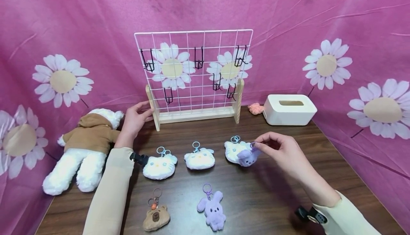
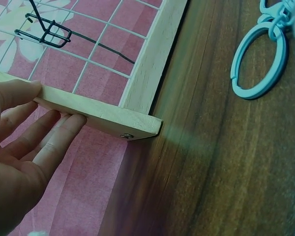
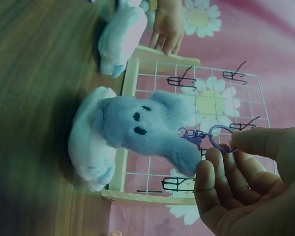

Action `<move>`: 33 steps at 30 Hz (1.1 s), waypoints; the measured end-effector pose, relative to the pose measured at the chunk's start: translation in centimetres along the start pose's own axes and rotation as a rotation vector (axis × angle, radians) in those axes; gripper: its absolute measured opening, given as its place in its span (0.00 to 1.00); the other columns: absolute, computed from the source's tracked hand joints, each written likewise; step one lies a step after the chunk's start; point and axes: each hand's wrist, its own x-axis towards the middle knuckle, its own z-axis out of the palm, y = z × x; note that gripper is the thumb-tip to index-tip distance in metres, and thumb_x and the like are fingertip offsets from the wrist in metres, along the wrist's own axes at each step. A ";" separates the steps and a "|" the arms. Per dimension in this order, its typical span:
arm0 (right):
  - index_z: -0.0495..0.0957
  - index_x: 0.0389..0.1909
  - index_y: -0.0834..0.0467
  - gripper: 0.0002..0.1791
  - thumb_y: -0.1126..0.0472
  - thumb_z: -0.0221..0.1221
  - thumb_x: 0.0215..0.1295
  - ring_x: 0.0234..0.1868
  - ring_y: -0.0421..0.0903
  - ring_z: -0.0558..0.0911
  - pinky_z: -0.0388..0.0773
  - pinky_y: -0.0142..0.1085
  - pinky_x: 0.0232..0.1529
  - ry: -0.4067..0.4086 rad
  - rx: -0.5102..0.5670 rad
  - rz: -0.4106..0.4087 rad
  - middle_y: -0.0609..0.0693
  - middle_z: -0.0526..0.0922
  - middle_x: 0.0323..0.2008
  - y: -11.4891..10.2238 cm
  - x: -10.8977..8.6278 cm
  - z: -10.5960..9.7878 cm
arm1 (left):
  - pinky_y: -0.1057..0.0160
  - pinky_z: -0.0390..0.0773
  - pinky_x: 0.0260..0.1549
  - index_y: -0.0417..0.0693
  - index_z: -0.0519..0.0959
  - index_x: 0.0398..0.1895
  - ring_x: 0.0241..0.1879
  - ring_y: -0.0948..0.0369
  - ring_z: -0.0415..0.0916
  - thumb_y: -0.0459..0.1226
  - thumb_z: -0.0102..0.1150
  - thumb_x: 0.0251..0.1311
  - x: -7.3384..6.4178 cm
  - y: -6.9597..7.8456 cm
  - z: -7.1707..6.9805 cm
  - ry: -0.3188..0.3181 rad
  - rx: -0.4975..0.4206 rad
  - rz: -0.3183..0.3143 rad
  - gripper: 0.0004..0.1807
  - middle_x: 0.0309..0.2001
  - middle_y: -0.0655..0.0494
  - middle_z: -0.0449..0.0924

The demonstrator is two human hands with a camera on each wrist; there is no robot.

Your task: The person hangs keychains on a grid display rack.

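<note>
My right hand (image 1: 285, 153) pinches the purple ring (image 3: 220, 139) of a lavender bunny plush keychain (image 3: 137, 120) between thumb and fingers. In the head view that bunny hangs in front of the rightmost white cat-face plush keychain (image 1: 231, 153). My left hand (image 1: 136, 117) reaches to the left wooden post (image 2: 103, 115) of a white wire grid rack (image 1: 198, 74). Its thumb lies on the post's edge, while the extended fingers (image 2: 69, 130) touch the outer side. Black hooks (image 1: 198, 62) on the grid carry nothing.
Two more white cat-face keychains (image 1: 159, 167) lie on the dark wood table. Nearer are a brown capybara keychain (image 1: 156, 219) and another lavender bunny keychain (image 1: 214, 210). A large plush in a brown hoodie (image 1: 88, 139) lies left; a white tissue box (image 1: 289, 110) and pink fluffy item (image 1: 255, 108) sit right.
</note>
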 end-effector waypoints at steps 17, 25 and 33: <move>0.92 0.47 0.58 0.07 0.59 0.71 0.78 0.33 0.33 0.80 0.80 0.26 0.32 0.032 0.058 -0.029 0.56 0.95 0.41 -0.1 3.8 0.2 | 0.68 0.94 0.55 0.32 0.70 0.82 0.47 0.73 0.86 0.33 0.62 0.82 -0.1 -0.2 0.1 0.003 -0.024 -0.029 0.30 0.74 0.26 0.74; 0.91 0.51 0.60 0.09 0.59 0.69 0.80 0.38 0.35 0.85 0.83 0.24 0.37 0.018 0.105 -0.020 0.59 0.95 0.47 -0.2 5.5 -0.2 | 0.70 0.94 0.52 0.30 0.70 0.81 0.48 0.70 0.89 0.33 0.62 0.82 0.1 -0.1 0.0 0.001 -0.030 -0.002 0.30 0.73 0.25 0.75; 0.91 0.49 0.61 0.10 0.58 0.70 0.79 0.43 0.32 0.83 0.82 0.21 0.39 0.065 0.116 -0.027 0.53 0.92 0.44 0.6 7.6 0.3 | 0.69 0.94 0.53 0.32 0.71 0.81 0.49 0.69 0.88 0.33 0.62 0.82 0.1 0.0 0.1 0.013 -0.027 -0.017 0.29 0.72 0.27 0.76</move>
